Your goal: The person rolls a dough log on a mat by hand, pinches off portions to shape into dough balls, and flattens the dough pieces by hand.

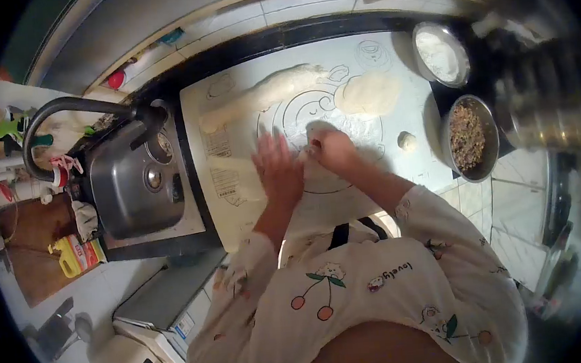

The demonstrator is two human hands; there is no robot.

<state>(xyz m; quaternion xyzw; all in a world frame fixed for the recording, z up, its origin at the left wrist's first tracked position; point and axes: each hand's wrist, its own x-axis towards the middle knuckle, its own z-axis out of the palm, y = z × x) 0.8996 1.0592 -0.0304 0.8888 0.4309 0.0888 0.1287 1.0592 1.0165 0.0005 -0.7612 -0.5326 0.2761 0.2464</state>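
My left hand (280,168) lies flat, fingers stretched, over a pale rolling pin (234,164) on the white printed mat (400,183). Close beside it, my right hand (332,152) has its fingers curled together in a pinch near the pin's end. What they pinch is mostly hidden; a pale bit shows at the fingertips. Beyond the hands, flat round dough pieces (365,95) overlap on the mat. A long floury strip of dough (263,96) stretches along the back left. One small dough lump (407,142) sits to the right.
A metal bowl of white flour (439,55) stands at the back right, with a bowl of chopped filling (468,139) nearer me. To the left are a steel sink (134,187) and its black faucet (79,102). A yellow bottle (78,256) stands farther left.
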